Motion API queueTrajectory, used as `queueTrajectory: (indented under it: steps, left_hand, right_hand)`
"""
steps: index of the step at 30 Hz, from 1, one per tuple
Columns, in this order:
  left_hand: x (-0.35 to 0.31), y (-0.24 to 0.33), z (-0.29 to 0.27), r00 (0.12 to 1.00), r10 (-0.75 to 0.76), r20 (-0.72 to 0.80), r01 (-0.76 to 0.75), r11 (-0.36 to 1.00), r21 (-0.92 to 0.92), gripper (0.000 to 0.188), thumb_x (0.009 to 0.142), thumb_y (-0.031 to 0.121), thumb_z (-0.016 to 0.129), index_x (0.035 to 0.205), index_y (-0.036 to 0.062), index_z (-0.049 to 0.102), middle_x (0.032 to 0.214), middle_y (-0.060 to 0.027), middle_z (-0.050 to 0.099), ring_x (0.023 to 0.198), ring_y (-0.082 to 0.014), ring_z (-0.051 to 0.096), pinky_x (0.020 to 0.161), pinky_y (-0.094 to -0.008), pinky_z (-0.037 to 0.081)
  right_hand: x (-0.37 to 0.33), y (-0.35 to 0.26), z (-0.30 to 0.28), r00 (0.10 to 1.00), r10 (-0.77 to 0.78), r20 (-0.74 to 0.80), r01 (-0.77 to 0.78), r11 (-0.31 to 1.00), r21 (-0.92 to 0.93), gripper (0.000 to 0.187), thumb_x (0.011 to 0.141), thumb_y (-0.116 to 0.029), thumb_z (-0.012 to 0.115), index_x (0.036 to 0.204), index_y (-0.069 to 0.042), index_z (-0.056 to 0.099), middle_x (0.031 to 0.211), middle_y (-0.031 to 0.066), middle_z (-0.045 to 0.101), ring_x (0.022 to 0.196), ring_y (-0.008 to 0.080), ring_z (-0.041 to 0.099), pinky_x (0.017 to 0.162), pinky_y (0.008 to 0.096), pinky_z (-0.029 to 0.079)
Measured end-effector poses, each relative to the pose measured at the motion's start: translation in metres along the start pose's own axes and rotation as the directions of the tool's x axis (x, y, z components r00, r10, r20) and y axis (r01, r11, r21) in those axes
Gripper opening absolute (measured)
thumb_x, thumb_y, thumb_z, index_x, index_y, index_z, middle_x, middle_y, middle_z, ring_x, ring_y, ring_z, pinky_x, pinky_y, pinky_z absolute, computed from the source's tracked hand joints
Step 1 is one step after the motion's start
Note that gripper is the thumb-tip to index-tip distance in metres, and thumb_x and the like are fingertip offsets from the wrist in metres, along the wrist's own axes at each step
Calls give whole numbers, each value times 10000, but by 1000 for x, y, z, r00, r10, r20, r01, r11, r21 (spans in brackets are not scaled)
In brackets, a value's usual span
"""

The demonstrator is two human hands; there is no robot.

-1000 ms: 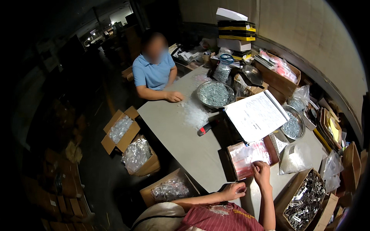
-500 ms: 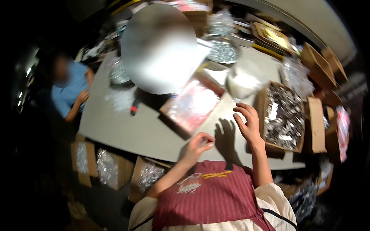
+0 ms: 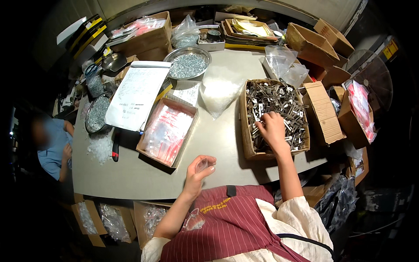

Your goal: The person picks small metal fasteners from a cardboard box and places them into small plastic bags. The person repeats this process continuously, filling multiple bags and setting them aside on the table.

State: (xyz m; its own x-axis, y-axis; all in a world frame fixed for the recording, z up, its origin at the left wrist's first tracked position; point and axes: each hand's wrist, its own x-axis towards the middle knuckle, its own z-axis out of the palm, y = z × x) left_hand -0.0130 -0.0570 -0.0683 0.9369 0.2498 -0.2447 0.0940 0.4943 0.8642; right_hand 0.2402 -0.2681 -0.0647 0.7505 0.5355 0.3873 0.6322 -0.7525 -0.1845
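Note:
My left hand is above the near edge of the table, its fingers closed round a small clear plastic bag. My right hand reaches over a cardboard box full of flat, dark and silvery metal pieces. Its fingers are bent and apart, with the tips down at the pieces; nothing shows between them. Left of that box, a shallow carton holds many clear bags with red edges. Between the two boxes lies a clear bag of white bits.
A round metal bowl of small silvery parts stands at the back, near a written notepad. At the left are another bowl of parts, loose clear pieces and a red-and-black tool. Another person sits at the far left.
My right hand has moved from above the bare tabletop to the metal pieces in the box. The left hand still holds the small bag. My view has shifted and sharpened.

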Motion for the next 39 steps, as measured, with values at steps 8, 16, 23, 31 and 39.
queueTrajectory:
  steps: [8,16,23,31,39]
  left_hand:
    - [-19,-21,15,979,51,-199,-49,999,16,226,833,28,679,1051,12,622,1061,-55,624,1060,-155,568,991,-306,409]
    - [-16,-50,26,965,62,-256,-61,998,12,270,820,47,686,1077,1,617,1072,-76,642,1048,-179,595,972,-326,431]
    - [1,-48,33,960,83,-269,-84,996,5,223,862,33,688,1074,12,626,1058,-48,637,1058,-148,583,976,-303,437]
    - [7,-55,32,948,111,-299,-106,994,33,204,866,33,676,1063,14,625,1080,-59,636,1073,-159,581,984,-311,437]
    - [4,-52,39,949,106,-297,-111,994,1,207,874,22,670,1073,23,613,1100,-62,633,1087,-163,584,993,-310,442]
  right_hand:
    - [19,16,-20,968,67,-243,-28,987,161,136,758,-168,691,729,-60,612,775,110,585,783,313,570,725,440,438]
    - [18,9,-16,998,-36,-55,51,951,304,131,803,-172,689,796,-43,671,780,133,608,785,342,599,725,445,467]
    - [26,25,-2,848,105,519,-230,956,183,279,850,-229,648,945,18,735,861,247,706,813,400,694,767,458,538]
    - [33,-4,-14,911,-28,411,-4,997,77,298,847,-310,676,801,-16,698,796,211,708,782,399,704,710,495,561]
    - [25,-3,10,919,53,392,-46,999,-28,328,815,-335,708,744,-15,698,746,215,685,737,394,689,678,488,556]
